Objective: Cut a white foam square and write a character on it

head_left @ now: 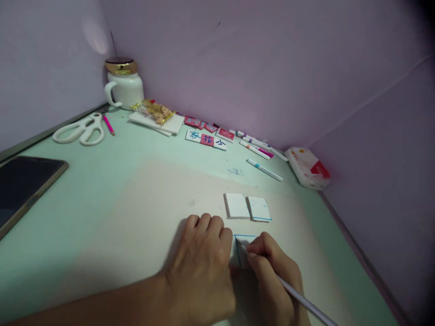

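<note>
The right hand (282, 262) pinches a slim pale pen (306, 301) between thumb and fingers, its tip meeting a small white card (245, 259) directly below. The left hand (204, 267) lies knuckles up at the card's 9 o'clock side, fingers curled under; whether they grip anything, I cannot tell. The card is flat and partly covered by both hands. A blue line runs along its far edge, and another drops from near the pen tip toward 6 o'clock. A pale strip shows left of that line; whether it belongs to the same piece is unclear.

At 12 o'clock, just beyond, two white squares (237, 206) stand side by side, the right one bearing faint blue marks and a blue near edge. Further out at 12 lie capped markers (254, 150). At 11 o'clock is a short row of cards with painted characters (206, 140); at 10, white scissors (81, 131); between 9 and 10, a dark phone (27, 185). Between 1 and 2 sits a white-and-red packet (306, 167).
</note>
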The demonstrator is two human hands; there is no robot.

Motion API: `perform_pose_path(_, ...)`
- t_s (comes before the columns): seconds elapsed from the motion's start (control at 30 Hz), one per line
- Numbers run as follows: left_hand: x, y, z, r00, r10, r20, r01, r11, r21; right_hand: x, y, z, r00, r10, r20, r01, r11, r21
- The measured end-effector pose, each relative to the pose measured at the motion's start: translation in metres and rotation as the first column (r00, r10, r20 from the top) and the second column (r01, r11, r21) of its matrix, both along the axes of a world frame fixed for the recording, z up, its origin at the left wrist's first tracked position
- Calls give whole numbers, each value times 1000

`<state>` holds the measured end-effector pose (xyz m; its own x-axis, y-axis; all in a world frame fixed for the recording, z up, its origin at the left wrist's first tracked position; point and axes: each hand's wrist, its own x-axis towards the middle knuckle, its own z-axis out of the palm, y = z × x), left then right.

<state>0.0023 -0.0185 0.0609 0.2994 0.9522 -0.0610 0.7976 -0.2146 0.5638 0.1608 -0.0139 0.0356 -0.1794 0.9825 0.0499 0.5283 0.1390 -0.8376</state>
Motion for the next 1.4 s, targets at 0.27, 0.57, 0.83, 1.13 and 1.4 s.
perform_pose_path(0.27,0,1,0,1000,-1,-13,1,1000,-1,-5,-2,3,1000,-8,28,7,999,35)
perform_pose_path(0.57,2,1,0,1000,13,-3,-13,1000,-8,2,-2,-1,997,14,71,-17,998,54)
perform_pose_path(0.83,2,1,1,1000,13,-3,-13,1000,-14,1,-3,-2,997,6,75,-11,998,64)
perform_pose_path(1.13,3,-1,-3,1000,29,7,-29,999,33,9,-2,-6,996,-32,87,28,999,41)
perform_pose_path(1.4,2,0,1,1000,17,2,-17,1000,-11,5,-4,-3,996,-6,87,0,998,66)
